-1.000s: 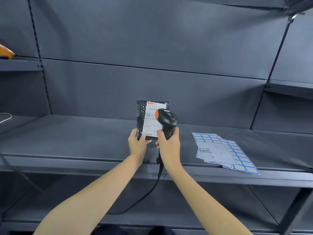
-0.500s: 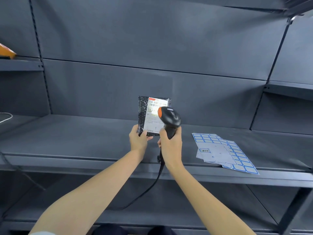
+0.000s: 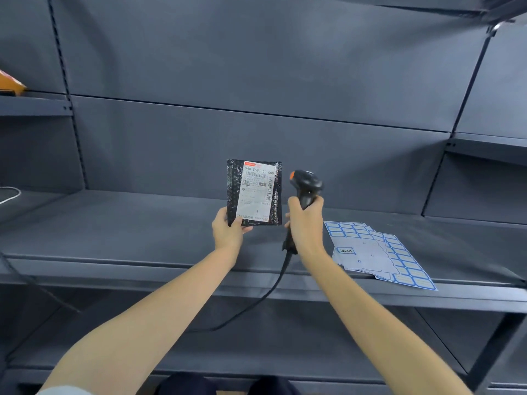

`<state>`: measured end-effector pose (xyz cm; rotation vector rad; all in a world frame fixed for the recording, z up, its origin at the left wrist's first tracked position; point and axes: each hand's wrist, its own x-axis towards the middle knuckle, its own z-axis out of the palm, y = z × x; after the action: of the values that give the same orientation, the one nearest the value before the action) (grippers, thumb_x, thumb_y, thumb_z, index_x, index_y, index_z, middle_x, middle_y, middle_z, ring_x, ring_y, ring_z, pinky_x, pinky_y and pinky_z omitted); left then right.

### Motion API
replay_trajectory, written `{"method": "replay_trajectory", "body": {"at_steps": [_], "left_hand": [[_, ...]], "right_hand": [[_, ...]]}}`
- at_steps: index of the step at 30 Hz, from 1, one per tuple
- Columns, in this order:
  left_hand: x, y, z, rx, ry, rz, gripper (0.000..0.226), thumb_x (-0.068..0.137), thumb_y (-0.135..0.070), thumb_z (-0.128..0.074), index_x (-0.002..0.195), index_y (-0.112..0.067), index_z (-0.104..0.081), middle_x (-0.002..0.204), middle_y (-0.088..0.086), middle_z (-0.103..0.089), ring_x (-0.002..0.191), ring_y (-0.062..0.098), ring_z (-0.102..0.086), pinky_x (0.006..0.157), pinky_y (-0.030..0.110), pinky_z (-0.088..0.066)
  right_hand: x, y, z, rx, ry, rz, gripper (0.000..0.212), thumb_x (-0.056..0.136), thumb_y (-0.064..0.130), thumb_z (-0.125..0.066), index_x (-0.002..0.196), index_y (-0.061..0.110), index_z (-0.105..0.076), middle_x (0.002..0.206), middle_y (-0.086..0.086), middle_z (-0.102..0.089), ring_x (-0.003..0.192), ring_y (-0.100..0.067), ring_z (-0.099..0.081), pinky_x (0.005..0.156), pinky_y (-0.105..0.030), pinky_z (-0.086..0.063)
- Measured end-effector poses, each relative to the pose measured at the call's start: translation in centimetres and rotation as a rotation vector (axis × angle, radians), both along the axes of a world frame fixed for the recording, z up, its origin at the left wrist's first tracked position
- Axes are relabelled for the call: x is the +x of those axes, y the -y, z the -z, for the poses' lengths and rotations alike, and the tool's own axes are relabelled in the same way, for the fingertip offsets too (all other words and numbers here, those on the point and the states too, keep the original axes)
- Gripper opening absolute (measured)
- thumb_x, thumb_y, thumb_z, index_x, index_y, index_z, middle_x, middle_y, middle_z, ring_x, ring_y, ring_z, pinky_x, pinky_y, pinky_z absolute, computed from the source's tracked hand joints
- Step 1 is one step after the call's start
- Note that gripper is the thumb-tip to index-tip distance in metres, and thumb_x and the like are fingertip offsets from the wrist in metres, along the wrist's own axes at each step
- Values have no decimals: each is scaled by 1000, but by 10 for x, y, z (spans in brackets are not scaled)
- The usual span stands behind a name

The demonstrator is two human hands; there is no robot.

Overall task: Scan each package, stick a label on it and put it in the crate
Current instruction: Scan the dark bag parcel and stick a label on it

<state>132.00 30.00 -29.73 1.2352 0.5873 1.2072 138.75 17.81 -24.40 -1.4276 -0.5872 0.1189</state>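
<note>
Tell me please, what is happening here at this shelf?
A person is processing a package. The left hand holds a black package upright by its lower corner, its printed label facing the camera. The right hand grips a corded barcode scanner beside it. Sheets of blue-bordered labels lie on the shelf to the right. No crate is in view.

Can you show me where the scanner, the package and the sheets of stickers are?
scanner (image 3: pixel 306 182): head view, on its black head.
package (image 3: pixel 254 192): head view, on its white shipping label.
sticker sheets (image 3: pixel 370 252): head view, on the bare middle of the top sheet.
</note>
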Motion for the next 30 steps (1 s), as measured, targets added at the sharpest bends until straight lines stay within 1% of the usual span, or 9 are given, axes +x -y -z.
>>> {"method": "replay_trajectory", "body": {"at_steps": [4,6,8,13,17,20,25,28,30], "left_hand": [[-3,-6,2,1,-40,-18,24,96,8,-41,108,-9,-54,110,3,-60,59,1,-67,82,34,-56],[-4,-7,2,-23,-23,-9,24,96,8,-42,108,-9,-55,110,6,-61,57,-1,-66,86,37,-55],[-5,-8,-1,-44,-7,4,24,96,8,-43,108,-9,-55,111,7,-61,58,0,-67,87,37,-55],[-10,-6,-11,-70,43,27,25,94,9,-44,108,-8,-55,116,12,-61,77,14,-69,78,32,-59],[-13,-4,-16,-84,32,69,24,94,10,-45,110,-4,-55,114,12,-61,94,30,-65,67,23,-59],[-13,-5,-16,-109,-52,98,24,93,11,-44,110,-3,-55,114,14,-62,83,29,-66,65,24,-59],[-18,-8,-22,-227,-224,196,22,93,15,-38,104,4,-54,104,19,-62,77,34,-64,58,27,-58],[-20,-21,-22,-220,-403,63,14,90,8,-42,92,1,-54,93,14,-62,68,32,-63,68,32,-58],[-21,-27,-22,-162,-570,-71,9,86,1,-47,77,-3,-48,80,14,-56,66,30,-52,67,31,-48]], "right_hand": [[42,-9,-7,-405,-31,-46,55,75,32,-54,118,2,-40,119,-13,-42,92,-27,-49,80,-33,-42],[57,-14,2,-638,93,-15,56,84,27,-57,128,-4,-41,130,-19,-37,111,-34,-45,93,-36,-39],[64,-18,12,-768,215,7,57,86,26,-61,129,-5,-41,131,-22,-39,120,-38,-42,95,-35,-38],[65,-27,35,-886,347,70,52,85,26,-62,123,-5,-44,126,-23,-45,119,-38,-38,99,-37,-33],[68,-34,45,-940,388,118,50,85,30,-61,119,-4,-49,122,-21,-49,115,-36,-39,92,-34,-29],[74,-36,46,-1025,464,108,52,89,39,-54,119,-4,-51,124,-21,-51,117,-36,-40,90,-35,-27],[96,-15,30,-1086,459,198,51,98,39,-35,129,0,-46,134,-21,-47,127,-35,-37,104,-37,-26],[121,13,16,-1180,377,265,47,97,33,-40,132,2,-43,138,-20,-43,130,-34,-35,104,-35,-28],[136,35,11,-1312,318,252,41,95,31,-40,129,9,-46,137,-13,-46,127,-32,-40,100,-34,-33]]}}
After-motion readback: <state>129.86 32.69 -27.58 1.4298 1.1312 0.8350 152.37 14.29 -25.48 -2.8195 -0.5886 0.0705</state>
